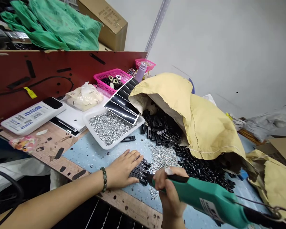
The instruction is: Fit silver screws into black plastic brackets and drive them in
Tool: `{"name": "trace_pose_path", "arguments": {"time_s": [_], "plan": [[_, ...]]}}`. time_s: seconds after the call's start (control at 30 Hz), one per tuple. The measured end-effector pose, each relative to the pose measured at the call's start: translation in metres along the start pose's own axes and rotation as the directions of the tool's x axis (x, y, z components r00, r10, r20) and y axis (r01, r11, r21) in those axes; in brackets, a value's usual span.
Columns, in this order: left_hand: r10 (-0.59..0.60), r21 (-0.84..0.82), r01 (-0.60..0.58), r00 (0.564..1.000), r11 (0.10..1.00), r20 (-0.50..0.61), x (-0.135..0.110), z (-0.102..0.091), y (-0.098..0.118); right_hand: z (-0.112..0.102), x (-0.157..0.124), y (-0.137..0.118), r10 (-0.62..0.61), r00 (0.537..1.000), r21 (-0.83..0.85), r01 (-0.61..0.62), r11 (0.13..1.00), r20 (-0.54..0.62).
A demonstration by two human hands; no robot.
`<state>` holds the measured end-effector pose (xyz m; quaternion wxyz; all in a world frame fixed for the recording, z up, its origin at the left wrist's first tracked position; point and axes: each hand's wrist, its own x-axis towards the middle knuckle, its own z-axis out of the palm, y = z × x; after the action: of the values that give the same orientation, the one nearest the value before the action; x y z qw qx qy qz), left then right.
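My left hand lies with its fingers stretched out across a group of black slotted plastic parts laid side by side on the blue mat. Wrapped round a green and black electric screwdriver is my right hand, with a pale wrap on one finger. The screwdriver's tip meets the right end of the black parts; what exactly it touches is too small to tell. Small silver screws are heaped just beyond. A white tray of small metal nuts stands behind my left hand.
A yellow sack spills black parts at the right. A black printed sheet leans over the tray. Behind are a pink basket, a plastic bag and a white case. A cable hangs from the screwdriver's rear.
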<state>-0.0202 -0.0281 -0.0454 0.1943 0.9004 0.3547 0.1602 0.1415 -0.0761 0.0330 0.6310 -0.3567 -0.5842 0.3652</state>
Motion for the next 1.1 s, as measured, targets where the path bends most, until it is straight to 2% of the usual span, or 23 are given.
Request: {"name": "trace_pose_path", "arguments": {"time_s": [0.2, 0.47, 0.7, 0.87, 0.97, 1.03, 1.1], "plan": [[-0.008, 0.001, 0.008, 1.000, 1.000, 0.004, 0.000, 0.000, 0.000, -0.003, -0.009, 0.001, 0.021, 1.000, -0.042, -0.021, 0.999, -0.003], [-0.006, 0.012, 0.006, 1.000, 1.000, 0.017, -0.001, 0.001, -0.002, 0.003, -0.004, -0.010, -0.022, 0.999, -0.030, 0.021, 0.999, -0.034], [-0.014, 0.014, 0.013, 0.999, 1.000, 0.029, 0.000, -0.002, 0.000, 0.000, -0.002, 0.006, 0.032, 0.999, -0.073, -0.030, 0.997, 0.030], [-0.002, 0.022, 0.002, 1.000, 1.000, 0.013, -0.001, 0.000, 0.001, 0.003, -0.001, 0.018, 0.037, 0.997, 0.002, -0.037, 0.999, 0.071], [-0.015, 0.039, 0.015, 1.000, 0.999, 0.016, 0.000, -0.001, 0.002, 0.007, 0.000, 0.016, 0.039, 0.995, 0.021, -0.041, 0.999, 0.088], [-0.052, 0.046, 0.051, 0.998, 0.998, 0.040, 0.002, -0.003, 0.003, 0.007, -0.002, 0.004, 0.013, 1.000, 0.009, -0.013, 1.000, 0.018], [-0.081, 0.048, 0.077, 0.994, 0.996, 0.068, 0.004, -0.005, 0.003, -0.002, -0.008, -0.016, -0.093, 0.985, -0.023, 0.091, 0.996, -0.146]]}}
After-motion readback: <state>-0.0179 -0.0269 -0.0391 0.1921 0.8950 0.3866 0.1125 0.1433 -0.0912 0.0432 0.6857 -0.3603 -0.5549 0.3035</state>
